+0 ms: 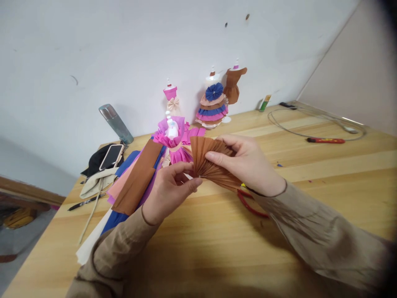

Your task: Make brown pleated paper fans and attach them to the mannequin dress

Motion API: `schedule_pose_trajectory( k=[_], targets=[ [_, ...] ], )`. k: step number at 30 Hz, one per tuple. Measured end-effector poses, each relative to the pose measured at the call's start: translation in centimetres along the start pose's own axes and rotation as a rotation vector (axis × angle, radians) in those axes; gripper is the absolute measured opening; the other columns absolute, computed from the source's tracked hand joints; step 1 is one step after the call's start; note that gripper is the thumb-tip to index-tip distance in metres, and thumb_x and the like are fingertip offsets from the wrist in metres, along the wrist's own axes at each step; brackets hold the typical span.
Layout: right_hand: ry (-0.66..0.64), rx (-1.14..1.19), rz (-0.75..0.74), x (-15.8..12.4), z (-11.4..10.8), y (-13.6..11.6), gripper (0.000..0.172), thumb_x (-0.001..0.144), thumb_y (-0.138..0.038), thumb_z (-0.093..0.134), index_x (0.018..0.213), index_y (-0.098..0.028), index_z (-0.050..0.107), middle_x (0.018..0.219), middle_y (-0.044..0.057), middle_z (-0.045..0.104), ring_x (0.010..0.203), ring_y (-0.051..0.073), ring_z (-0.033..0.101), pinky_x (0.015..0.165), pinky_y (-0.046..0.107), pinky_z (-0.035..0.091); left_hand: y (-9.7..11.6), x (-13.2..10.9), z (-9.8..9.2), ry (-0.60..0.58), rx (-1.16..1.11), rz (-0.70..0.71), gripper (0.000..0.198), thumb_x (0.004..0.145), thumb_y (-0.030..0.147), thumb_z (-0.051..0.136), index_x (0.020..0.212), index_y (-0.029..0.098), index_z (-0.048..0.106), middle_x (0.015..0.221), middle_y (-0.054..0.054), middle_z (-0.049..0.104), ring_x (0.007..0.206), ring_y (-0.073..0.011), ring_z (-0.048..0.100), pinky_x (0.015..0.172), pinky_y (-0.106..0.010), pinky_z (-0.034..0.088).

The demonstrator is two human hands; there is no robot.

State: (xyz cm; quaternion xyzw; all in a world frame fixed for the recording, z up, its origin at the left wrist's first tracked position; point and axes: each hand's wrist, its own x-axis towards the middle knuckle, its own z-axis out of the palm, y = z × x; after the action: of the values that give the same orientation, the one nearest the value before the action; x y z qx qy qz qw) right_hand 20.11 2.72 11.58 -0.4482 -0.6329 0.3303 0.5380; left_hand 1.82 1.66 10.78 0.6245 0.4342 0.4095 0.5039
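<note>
Both my hands hold a brown pleated paper fan (214, 167) above the table. My left hand (172, 188) pinches its gathered end between thumb and fingers. Across the spread pleats, my right hand (248, 163) grips with the thumb on top and the fingers behind. Just beyond the fan stands a small white dress form (171, 128) in a magenta and purple paper dress, its lower part partly hidden by my left hand. Red-handled scissors (251, 206) lie under my right wrist, mostly covered.
Behind stand more dress forms in a pink dress (170, 93), a tiered ruffled dress (212, 109) and a brown dress (233, 87). Crepe paper sheets (136, 178), a phone (111, 157) and a flask (116, 124) are left. A cable (273, 120) and red-handled tool (325, 140) lie right.
</note>
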Motion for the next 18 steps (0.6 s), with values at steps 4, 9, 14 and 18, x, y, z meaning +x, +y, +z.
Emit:
schedule_pose_trajectory(
  k=[4, 9, 14, 18],
  targets=[
    [-0.071, 0.031, 0.023, -0.4, -0.2, -0.6, 0.018, 0.076, -0.036, 0.066, 0.077, -0.018, 0.065, 0.069, 0.001, 0.063, 0.064, 0.016, 0.058, 0.06, 0.03, 0.048, 0.5, 0.1, -0.1, -0.057, -0.073, -0.075, 0.026, 0.067, 0.032, 0.079, 0.079, 0.012, 0.068, 0.06, -0.001, 0.066, 0.049, -0.0111, 0.061, 0.048, -0.021, 0.05],
    [-0.21, 0.266, 0.044, -0.1, -1.8, -0.4, 0.041, 0.088, -0.057, 0.05, 0.079, -0.019, 0.064, 0.075, 0.004, 0.064, 0.066, 0.018, 0.059, 0.061, 0.032, 0.049, 0.2, 0.7, -0.8, -0.207, -0.289, -0.178, 0.029, 0.064, 0.033, 0.081, 0.075, 0.012, 0.066, 0.066, -0.003, 0.069, 0.047, -0.0103, 0.062, 0.044, -0.019, 0.048],
    [-0.408, 0.24, -0.028, 0.8, -2.3, 0.7, 0.026, 0.076, -0.045, 0.072, 0.077, -0.019, 0.066, 0.068, 0.001, 0.063, 0.065, 0.017, 0.06, 0.064, 0.031, 0.051, -0.6, 1.0, -1.3, -0.296, -0.443, -0.273, 0.034, 0.062, 0.037, 0.083, 0.076, 0.012, 0.064, 0.062, -0.002, 0.067, 0.045, -0.0094, 0.06, 0.042, -0.017, 0.046],
    [-0.697, 0.187, -0.095, 0.5, -1.8, 0.3, 0.016, 0.079, -0.034, 0.069, 0.083, -0.018, 0.068, 0.079, 0.005, 0.069, 0.074, 0.019, 0.064, 0.069, 0.031, 0.053, -0.7, 1.2, -1.6, -0.302, -0.496, -0.262, 0.034, 0.063, 0.038, 0.083, 0.074, 0.012, 0.065, 0.055, -0.001, 0.062, 0.044, -0.0086, 0.058, 0.042, -0.015, 0.045]
  ],
)
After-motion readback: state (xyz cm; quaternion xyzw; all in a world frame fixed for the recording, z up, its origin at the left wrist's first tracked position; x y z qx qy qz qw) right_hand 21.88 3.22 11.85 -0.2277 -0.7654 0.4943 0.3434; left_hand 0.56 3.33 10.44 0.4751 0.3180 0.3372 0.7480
